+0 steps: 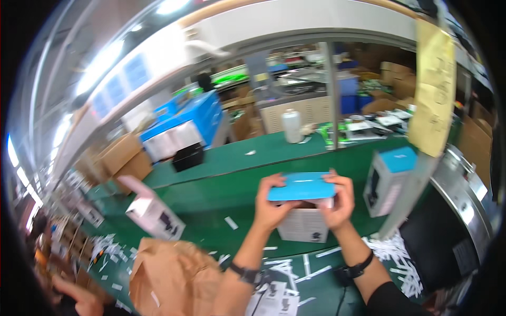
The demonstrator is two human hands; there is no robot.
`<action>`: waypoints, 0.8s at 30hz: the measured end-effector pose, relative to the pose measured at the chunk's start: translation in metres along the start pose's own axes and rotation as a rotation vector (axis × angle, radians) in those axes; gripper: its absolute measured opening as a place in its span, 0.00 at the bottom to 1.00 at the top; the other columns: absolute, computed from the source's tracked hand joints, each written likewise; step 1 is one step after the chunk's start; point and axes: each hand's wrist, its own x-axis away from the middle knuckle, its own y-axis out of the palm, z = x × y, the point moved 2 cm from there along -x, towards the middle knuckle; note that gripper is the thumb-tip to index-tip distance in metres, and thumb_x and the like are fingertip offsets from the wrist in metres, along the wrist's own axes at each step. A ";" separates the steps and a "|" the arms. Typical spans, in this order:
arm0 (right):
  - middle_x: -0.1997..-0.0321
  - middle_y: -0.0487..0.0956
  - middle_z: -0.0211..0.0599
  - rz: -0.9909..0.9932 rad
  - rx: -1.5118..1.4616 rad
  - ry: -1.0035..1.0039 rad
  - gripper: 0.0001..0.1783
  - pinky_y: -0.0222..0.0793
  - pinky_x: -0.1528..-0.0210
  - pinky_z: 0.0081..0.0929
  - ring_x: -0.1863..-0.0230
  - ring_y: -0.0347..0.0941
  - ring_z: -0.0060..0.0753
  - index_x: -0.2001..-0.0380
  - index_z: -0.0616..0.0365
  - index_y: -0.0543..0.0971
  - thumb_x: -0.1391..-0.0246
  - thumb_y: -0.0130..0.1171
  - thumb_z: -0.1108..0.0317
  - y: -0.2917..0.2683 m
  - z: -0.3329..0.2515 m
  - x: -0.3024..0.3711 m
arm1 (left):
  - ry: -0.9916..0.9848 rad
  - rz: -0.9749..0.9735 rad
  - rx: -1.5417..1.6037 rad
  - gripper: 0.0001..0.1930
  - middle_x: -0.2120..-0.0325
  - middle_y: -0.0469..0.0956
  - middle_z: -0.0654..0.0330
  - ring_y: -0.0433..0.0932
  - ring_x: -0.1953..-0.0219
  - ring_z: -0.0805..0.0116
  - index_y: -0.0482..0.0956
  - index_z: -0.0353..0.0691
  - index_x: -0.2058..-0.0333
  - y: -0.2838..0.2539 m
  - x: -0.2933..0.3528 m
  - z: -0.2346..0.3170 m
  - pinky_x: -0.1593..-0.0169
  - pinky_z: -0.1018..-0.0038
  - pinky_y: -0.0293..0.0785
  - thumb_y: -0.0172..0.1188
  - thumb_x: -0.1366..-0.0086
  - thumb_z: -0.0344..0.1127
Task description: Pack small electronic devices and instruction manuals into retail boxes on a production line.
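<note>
In front of me a small white carton (303,226) with a blue top flap (302,186) stands on the green bench. A small dark picture shows on its near side. My left hand (270,203) grips the flap and upper edge at the left, its thumb under the flap's front. My right hand (340,201) holds the right side, fingers on the flap and thumb along the box's upper edge. The flap is tilted over the opening, and a dark gap shows beneath it. What lies inside is hidden.
A closed blue-topped carton (390,181) stands at the right beside a metal post. Another carton (155,216) with its flap up is at the left. A brown paper bag (174,279), printed sheets (275,300) and paper strips (395,258) lie near me. Behind stands a white bottle (291,125).
</note>
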 end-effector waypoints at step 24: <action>0.49 0.79 0.45 -0.046 -0.164 0.312 0.29 0.56 0.29 0.50 0.37 0.70 0.48 0.46 0.62 0.67 0.47 0.70 0.75 -0.019 -0.021 -0.007 | -0.107 0.143 0.242 0.21 0.51 0.78 0.49 0.74 0.42 0.55 0.72 0.32 0.46 0.025 0.021 0.027 0.35 0.59 0.64 0.66 0.35 0.30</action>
